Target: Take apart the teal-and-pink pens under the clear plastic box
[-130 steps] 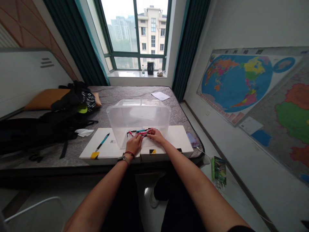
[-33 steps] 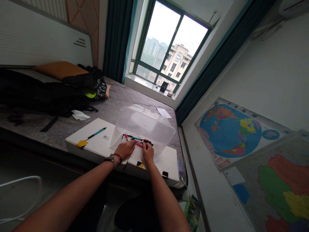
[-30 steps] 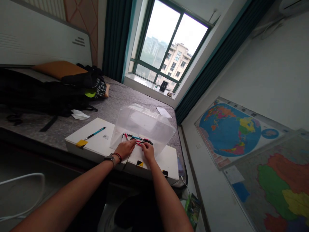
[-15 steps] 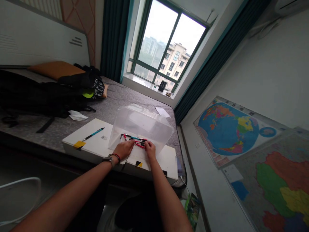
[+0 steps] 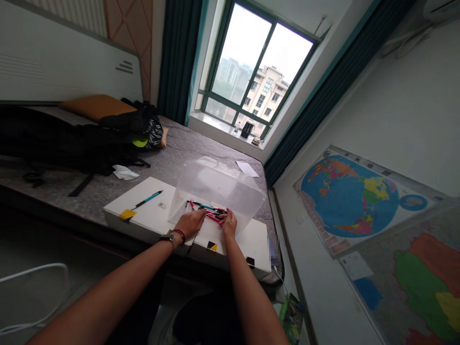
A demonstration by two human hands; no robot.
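A translucent plastic bin rests on white boxes, its opening towards me. Several pens, red, black and teal, lie in a loose pile at its mouth. My left hand reaches in from the left, its fingers pinched on a thin pen at the pile's near edge. At the right end of the pile, my right hand has its fingers curled around a pen; the fingertips are partly hidden. Apart from the pile, a teal and black pen lies on the left white box.
Behind the boxes stretches a grey marbled surface with a crumpled tissue, a black bag and a white sheet. A phone-like blurred item with a white cable sits at the right edge. Wall maps hang on the right.
The view has shifted slightly, so everything appears a little further right. My right hand has turned slightly at the pile's right end; my left hand stays at its near edge.
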